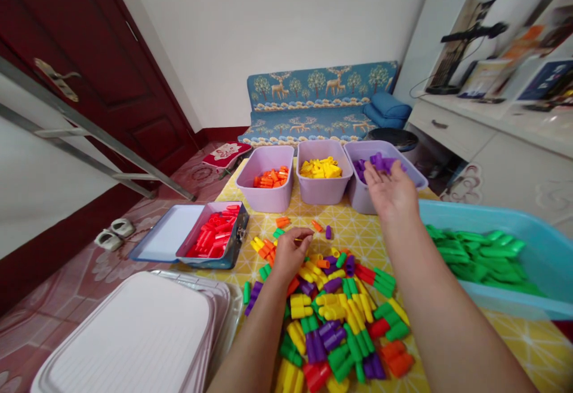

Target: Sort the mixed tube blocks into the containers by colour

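Note:
My right hand point(391, 193) is over the right lilac bin point(364, 193), palm showing and fingers spread. Purple plastic building pieces point(380, 162) lie in that bin just beyond my fingertips. My left hand point(290, 253) hovers at the far edge of a mixed pile of bullet-shaped building pieces point(333, 312) in yellow, green, purple, red and orange. Its fingers are curled together, and whatever they may hold is hidden. Near those fingers lie a loose orange piece point(317, 226) and a small purple piece point(328, 232) on the yellow tablecloth point(264, 226).
Other lilac bins hold orange pieces point(271, 178) and yellow pieces point(321, 168). At left, an open tin box point(230, 256) contains red pieces. A blue tub point(541, 241) of green pieces stands right. Stacked lids point(129, 333) lie front left; a patterned sofa point(313, 107) is behind.

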`<state>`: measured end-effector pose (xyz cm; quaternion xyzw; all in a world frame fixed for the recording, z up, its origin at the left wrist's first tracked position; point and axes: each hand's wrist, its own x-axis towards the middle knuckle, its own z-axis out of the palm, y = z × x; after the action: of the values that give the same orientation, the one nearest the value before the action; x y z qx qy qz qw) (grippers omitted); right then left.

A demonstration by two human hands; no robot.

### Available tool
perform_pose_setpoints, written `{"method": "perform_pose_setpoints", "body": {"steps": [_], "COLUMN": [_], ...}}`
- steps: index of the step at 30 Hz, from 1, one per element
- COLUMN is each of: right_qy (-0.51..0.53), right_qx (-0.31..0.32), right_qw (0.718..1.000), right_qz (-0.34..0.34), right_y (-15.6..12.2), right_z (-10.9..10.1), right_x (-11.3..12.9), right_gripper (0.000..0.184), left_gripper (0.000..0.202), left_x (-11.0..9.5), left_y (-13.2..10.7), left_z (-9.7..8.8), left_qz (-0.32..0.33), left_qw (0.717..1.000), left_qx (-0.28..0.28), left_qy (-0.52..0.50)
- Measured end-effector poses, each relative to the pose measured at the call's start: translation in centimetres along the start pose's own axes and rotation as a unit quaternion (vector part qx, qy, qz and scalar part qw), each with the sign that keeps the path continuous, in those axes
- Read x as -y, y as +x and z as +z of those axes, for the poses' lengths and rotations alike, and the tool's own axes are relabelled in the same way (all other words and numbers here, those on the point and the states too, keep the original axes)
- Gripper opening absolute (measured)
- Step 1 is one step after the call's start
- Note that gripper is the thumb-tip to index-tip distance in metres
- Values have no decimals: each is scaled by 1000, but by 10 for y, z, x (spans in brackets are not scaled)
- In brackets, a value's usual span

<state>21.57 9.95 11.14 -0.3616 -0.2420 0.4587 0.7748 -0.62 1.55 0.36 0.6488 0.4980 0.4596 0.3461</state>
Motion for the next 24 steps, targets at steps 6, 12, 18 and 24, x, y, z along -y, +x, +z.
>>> {"method": "perform_pose_setpoints", "body": {"steps": [6,12,18,24], "right_qy": [-37,-357,-624,-737], "right_qx": [55,190,264,256], "right_qw": [994,913,722,583], "right_qz": [84,48,-137,-226], "right_y": [-28,-108,-173,-235], "right_z": [-8,-54,-133,-169], "right_x": [-14,-26,-20,-22], "right_gripper": [31,37,55,110], "left_gripper": [17,17,17,17], "left_x": [5,6,6,-28], "left_y": [0,0,-1,-3], "left_z": [1,1,1,-6], "left_qz": [-3,1,8,91], "left_qw": [1000,1000,1000,992], "left_qx": [-1,-2,-9,-7], "left_qy": [2,6,13,83]}}
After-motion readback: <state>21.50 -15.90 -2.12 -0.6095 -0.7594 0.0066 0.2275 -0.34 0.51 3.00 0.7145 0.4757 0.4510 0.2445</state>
